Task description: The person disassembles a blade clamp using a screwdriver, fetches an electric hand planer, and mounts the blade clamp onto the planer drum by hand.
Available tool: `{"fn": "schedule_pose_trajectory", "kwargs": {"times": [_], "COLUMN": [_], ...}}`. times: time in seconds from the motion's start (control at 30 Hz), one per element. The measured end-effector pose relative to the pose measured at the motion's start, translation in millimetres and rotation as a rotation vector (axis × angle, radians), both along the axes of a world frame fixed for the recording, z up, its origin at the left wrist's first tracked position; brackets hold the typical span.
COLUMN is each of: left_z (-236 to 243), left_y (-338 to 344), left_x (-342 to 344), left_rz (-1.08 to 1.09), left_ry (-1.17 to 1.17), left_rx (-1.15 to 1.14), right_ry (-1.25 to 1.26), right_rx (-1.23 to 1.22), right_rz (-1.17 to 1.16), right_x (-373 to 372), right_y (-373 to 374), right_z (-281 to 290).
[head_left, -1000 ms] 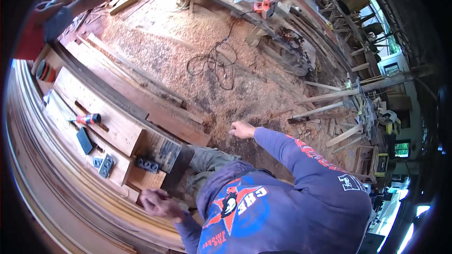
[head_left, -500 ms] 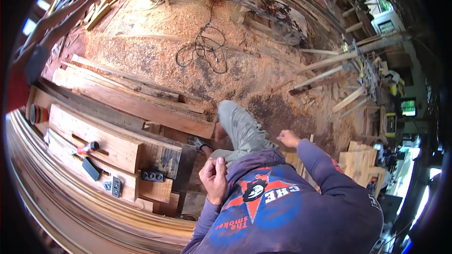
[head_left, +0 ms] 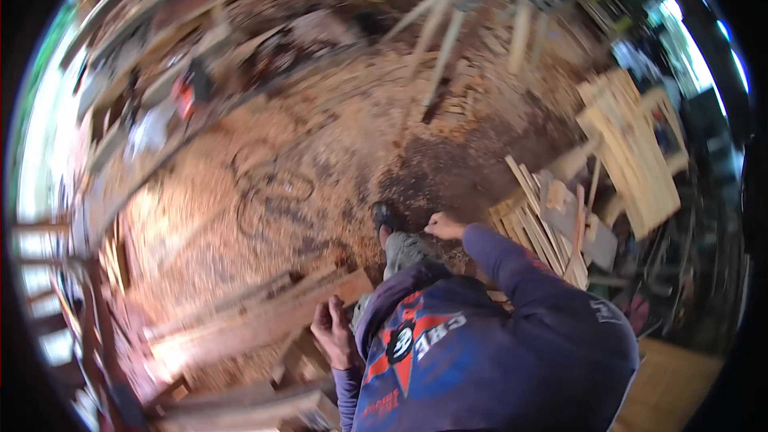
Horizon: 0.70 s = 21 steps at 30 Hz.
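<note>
My left hand (head_left: pixel 333 334) hangs beside my left hip, over the near end of some boards. Its fingers are loosely bent, with a gap between thumb and fingers, and it holds nothing I can see. Ahead of my body, my right hand (head_left: pixel 446 226) hovers over the floor with its fingers curled in; nothing shows in it. Neither hand touches anything. Below, my dark shoe (head_left: pixel 387 216) is on the sawdust-covered floor (head_left: pixel 336 160). Motion blurs much of the picture.
Long planks (head_left: pixel 264 312) lie at the left. A dark cable (head_left: pixel 276 184) is looped on the floor, and an orange power tool (head_left: pixel 186 96) sits far left. Thin wood strips (head_left: pixel 532 224) and a wide pale board (head_left: pixel 632 152) are stacked at the right.
My view and body have turned right. The planks with tools on them have left the picture, and the stacked boards at the right have come closer. My left hand has loosened from a closed fist.
</note>
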State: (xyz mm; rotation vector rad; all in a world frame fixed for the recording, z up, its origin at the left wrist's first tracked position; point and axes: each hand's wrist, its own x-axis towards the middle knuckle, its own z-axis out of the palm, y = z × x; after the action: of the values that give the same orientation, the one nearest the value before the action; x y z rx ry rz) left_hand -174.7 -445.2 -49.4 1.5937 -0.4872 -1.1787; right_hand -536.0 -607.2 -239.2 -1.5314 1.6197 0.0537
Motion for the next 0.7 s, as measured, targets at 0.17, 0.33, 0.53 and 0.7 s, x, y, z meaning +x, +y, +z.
{"fn": "schedule_pose_trajectory", "kwargs": {"times": [0.17,0.33,0.53,0.7], "left_z": [-139.5,-304.6,-288.8,-330.0], "left_y": [-149.7,-256.4,-418.4,-556.7], "left_x": [16.3,101.9,8.6,-75.1], "left_rz": [-0.595,-1.837,-1.305,-1.282], "left_ry": [-0.352,-1.265,-0.310,-0.218], "left_rx": [0.165,-0.143,0.396,0.103], "right_ry": [0.050,0.110,0.876,0.058], "right_rx": [0.029,-0.090,0.309,0.644], "right_rz": [-0.269,-0.575,-0.053,-0.894], "right_x": [-89.8,-193.6,-228.6,-123.5], "right_y": [-33.9,11.1,157.3,213.6], "right_z": [9.4,-16.0,-37.3,-110.4]}}
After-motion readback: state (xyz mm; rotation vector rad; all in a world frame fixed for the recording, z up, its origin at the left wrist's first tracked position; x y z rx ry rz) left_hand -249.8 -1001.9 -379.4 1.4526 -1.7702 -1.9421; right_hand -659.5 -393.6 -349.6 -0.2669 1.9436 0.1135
